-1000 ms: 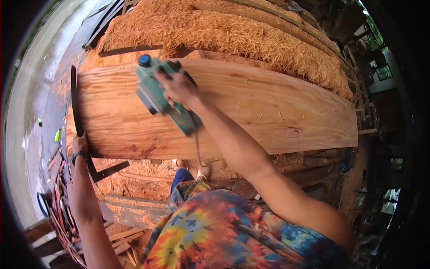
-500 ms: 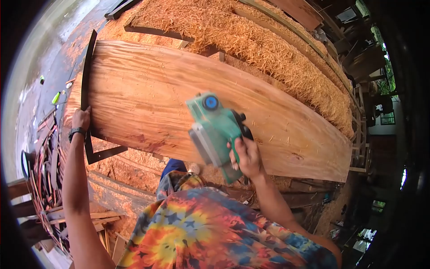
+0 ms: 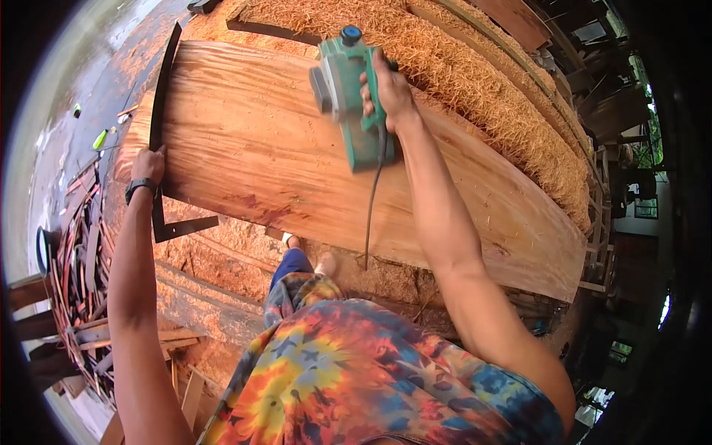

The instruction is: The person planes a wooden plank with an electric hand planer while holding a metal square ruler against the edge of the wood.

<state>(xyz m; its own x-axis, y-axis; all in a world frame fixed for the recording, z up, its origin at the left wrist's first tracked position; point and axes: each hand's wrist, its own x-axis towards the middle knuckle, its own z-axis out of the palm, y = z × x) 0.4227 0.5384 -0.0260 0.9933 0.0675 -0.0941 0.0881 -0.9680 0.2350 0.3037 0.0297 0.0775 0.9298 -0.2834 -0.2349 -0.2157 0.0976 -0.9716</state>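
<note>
A wide wooden board [image 3: 252, 126] with wavy grain lies in front of me. My right hand [image 3: 391, 93] is closed round the handle of a green electric planer [image 3: 347, 85] with a blue knob, near the board's far edge. Its dark power cord [image 3: 372, 200] hangs down across the board. At the board's left end, my left hand [image 3: 149, 166] grips a black L-shaped carpenter's square [image 3: 167, 81]. The square's long arm runs along that end; its short arm sticks out past the near edge. The fingers are partly hidden.
Deep wood shavings [image 3: 475, 111] lie beyond the board between long beams. A pile of thin wood scraps [image 3: 83, 274] stands at the left. My feet [image 3: 325, 263] are on shavings close to the near edge. A wooden rack [image 3: 597, 215] is at the right.
My right hand has carried the planer from the near edge to the far edge of the board, and the cord has come into view. My left hand still grips the square.
</note>
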